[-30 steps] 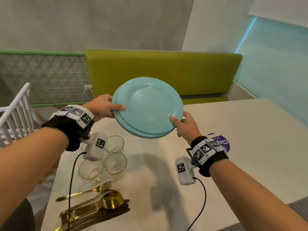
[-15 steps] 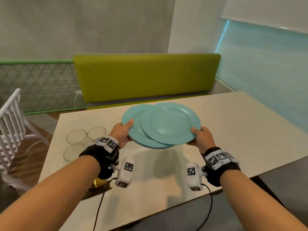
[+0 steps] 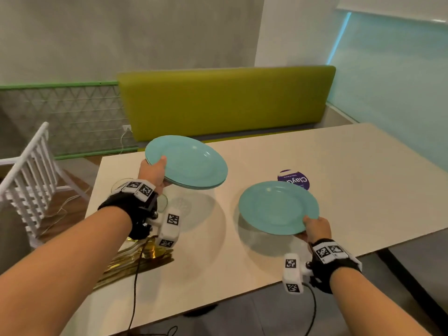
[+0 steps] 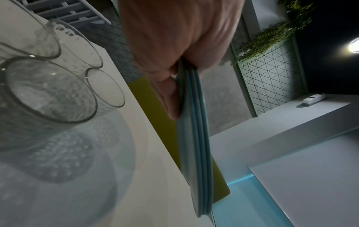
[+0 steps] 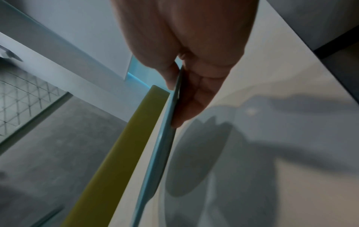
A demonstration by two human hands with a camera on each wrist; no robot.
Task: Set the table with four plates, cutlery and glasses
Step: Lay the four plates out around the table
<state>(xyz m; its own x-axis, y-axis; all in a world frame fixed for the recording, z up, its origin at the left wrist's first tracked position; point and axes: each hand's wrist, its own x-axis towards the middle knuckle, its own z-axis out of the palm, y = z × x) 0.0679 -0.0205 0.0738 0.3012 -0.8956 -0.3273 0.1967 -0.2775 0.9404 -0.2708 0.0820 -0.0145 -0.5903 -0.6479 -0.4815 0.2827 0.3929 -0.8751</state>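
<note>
The right hand [image 3: 316, 229] pinches the near rim of a single round turquoise plate [image 3: 276, 207], thumb on top and fingers beneath, as the right wrist view confirms. This plate hangs low over the near right part of the pale rectangular table [image 3: 363, 178], its far rim overlapping a purple round sticker [image 3: 297, 178]; its shadow lies close below it, and whether any part touches the tabletop cannot be told. The setting position lies directly beneath the plate, so the coming move is judged to be a short descent and release by the right hand, which is the nearer hand. To the left, a pile of gold cutlery [image 3: 135, 260] lies at the near table edge, mostly hidden by the left wrist unit. Farther out, the left hand [image 3: 155, 172] grips a stack of turquoise plates [image 3: 189, 163] held clear above the table; the left wrist view shows three rims. Clear ribbed glasses [image 4: 48, 92] stand beneath that hand, their count unclear.
</note>
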